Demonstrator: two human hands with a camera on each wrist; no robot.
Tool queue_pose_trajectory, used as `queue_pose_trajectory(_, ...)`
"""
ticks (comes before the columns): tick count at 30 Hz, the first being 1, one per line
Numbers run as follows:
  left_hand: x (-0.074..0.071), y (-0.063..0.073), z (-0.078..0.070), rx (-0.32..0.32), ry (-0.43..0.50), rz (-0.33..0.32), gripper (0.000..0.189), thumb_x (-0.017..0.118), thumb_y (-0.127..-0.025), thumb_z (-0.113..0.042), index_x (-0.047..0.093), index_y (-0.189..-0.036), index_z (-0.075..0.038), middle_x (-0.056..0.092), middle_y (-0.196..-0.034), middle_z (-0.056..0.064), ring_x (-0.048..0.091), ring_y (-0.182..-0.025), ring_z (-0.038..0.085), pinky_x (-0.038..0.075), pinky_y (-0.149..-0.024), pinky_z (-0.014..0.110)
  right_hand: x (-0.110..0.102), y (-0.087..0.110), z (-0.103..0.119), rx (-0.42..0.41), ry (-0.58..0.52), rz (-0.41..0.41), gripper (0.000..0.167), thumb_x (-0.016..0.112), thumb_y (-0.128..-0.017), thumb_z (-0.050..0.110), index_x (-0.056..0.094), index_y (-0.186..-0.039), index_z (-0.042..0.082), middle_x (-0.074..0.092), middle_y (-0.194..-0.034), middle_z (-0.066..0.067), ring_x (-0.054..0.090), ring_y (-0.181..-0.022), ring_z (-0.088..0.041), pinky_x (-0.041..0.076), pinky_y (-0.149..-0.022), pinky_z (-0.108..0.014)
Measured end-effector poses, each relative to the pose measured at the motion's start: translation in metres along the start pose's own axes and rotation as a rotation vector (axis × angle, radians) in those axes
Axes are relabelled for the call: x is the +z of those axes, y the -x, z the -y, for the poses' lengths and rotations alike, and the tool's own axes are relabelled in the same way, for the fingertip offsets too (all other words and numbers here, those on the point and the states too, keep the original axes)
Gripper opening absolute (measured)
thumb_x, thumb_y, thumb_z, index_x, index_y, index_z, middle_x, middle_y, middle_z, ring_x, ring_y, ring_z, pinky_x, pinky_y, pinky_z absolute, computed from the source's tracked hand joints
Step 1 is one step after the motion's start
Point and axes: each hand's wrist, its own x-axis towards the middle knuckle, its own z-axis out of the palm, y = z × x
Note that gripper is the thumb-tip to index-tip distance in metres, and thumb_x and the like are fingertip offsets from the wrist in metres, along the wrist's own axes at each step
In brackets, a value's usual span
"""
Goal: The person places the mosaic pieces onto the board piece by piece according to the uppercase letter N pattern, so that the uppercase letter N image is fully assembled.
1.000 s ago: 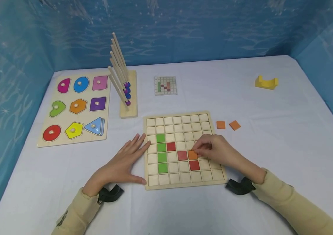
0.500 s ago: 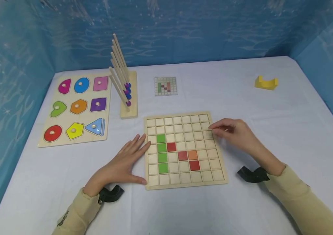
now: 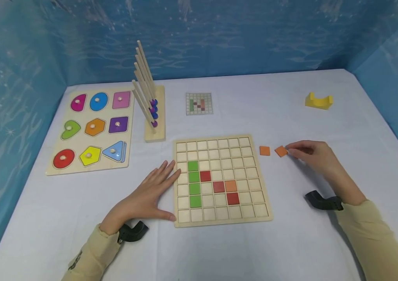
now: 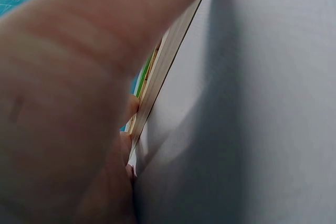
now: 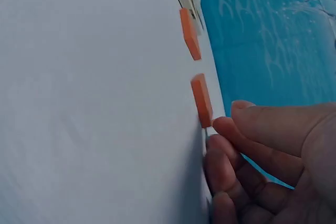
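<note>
A wooden grid board (image 3: 222, 224) lies on the white cloth. Set in its squares are a column of green tiles (image 3: 194, 189), red tiles (image 3: 218, 187) and one orange tile (image 3: 231, 186). My left hand (image 3: 149, 195) rests with spread fingers against the board's left edge; the left wrist view shows fingers along the board's side (image 4: 168, 51). To the board's right lie two loose orange square tiles. The left one (image 3: 264, 150) sits alone. At the corner of the other loose tile (image 3: 281, 151) are the thumb and index fingertips of my right hand (image 3: 316, 158), not closed round it.
A small pattern card (image 3: 199, 104) lies behind the board. Back left stand a pegged wooden rack (image 3: 155, 136) with blue and purple beads and a knobbed shape puzzle (image 3: 90, 150). A yellow curved block (image 3: 319, 101) is at the back right. Blue patterned curtains (image 3: 241, 39) border the table.
My right hand has let go of the orange tile in the board and moved right to the farther loose orange tile. The left hand has stayed in place.
</note>
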Motion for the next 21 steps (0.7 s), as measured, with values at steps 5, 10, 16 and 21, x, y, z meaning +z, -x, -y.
queue_pose_trajectory(5, 0.0, 0.0, 0.0, -0.007, 0.006, 0.001, 0.118, 0.076, -0.063, -0.06, 0.016, -0.15, -0.008, -0.003, -0.156, 0.008, -0.009, -0.14, 0.025, 0.0, -0.11, 0.044, 0.008, 0.002, 0.008, -0.086, 0.013, -0.031, 0.032, 0.064, -0.091, 0.024, 0.066, -0.11, -0.001, 0.059, -0.102, -0.015, 0.044, -0.081, -0.022, 0.037, -0.06, -0.023)
queue_pose_trajectory(10, -0.001, 0.0, 0.0, -0.004, 0.004, 0.002, 0.118, 0.076, -0.064, -0.061, 0.016, -0.15, -0.008, -0.003, -0.156, 0.008, -0.009, -0.14, 0.025, 0.001, -0.11, 0.045, 0.015, 0.002, 0.011, -0.152, 0.032, -0.053, 0.026, 0.068, -0.087, 0.019, 0.067, -0.105, 0.0, 0.058, -0.1, -0.015, 0.043, -0.077, -0.022, 0.035, -0.061, -0.026)
queue_pose_trajectory(16, -0.001, 0.0, 0.0, -0.002, 0.001, 0.005, 0.118, 0.076, -0.064, -0.061, 0.015, -0.15, -0.008, -0.003, -0.156, 0.008, -0.009, -0.14, 0.025, 0.001, -0.11, 0.045, 0.018, 0.003, 0.012, -0.16, 0.043, -0.069, 0.022, 0.07, -0.086, 0.014, 0.066, -0.102, -0.001, 0.057, -0.099, -0.016, 0.042, -0.076, -0.022, 0.035, -0.06, -0.027)
queue_pose_trajectory(21, -0.001, -0.001, 0.0, -0.005, 0.006, 0.006, 0.118, 0.077, -0.063, -0.06, 0.016, -0.15, -0.008, -0.002, -0.156, 0.009, -0.009, -0.14, 0.024, 0.0, -0.11, 0.044, 0.019, 0.003, 0.013, -0.153, 0.065, -0.065, 0.021, 0.069, -0.085, 0.01, 0.067, -0.103, -0.001, 0.056, -0.098, -0.015, 0.042, -0.078, -0.023, 0.035, -0.062, -0.031)
